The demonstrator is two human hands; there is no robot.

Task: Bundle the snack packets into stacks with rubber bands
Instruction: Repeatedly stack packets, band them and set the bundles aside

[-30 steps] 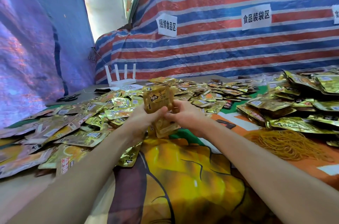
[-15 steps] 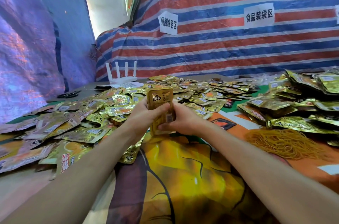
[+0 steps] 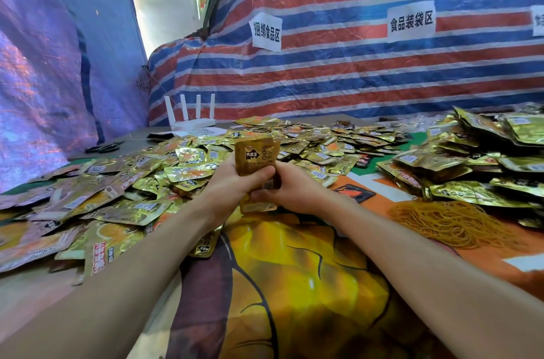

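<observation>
Stack of packets (image 3: 255, 166): a small upright stack of gold-brown snack packets is held above the near middle of the table, with its printed face turned toward the camera.
Left hand (image 3: 231, 182): the stack's left side is gripped, with the thumb laid across the front.
Right hand (image 3: 294, 191): the stack's lower right part is gripped, with the fingers curled round its edge.
Rubber bands (image 3: 450, 222): a loose tan heap is seen on the cloth to the right of the hands, apart from them. Whether a band is on the stack cannot be told.
Loose packets (image 3: 123, 182): gold packets are spread over the left and far side of the table, many overlapping.
Piled packets (image 3: 477, 164): a higher heap is seen at the right, behind the bands.
Table cloth (image 3: 294, 285): an orange and yellow print is shown under the forearms.
Striped tarp (image 3: 353, 79): a red, white and blue sheet is hung behind the table, with paper signs (image 3: 411, 21) fixed to it — a white router (image 3: 191, 120) stands at the table's far left.
</observation>
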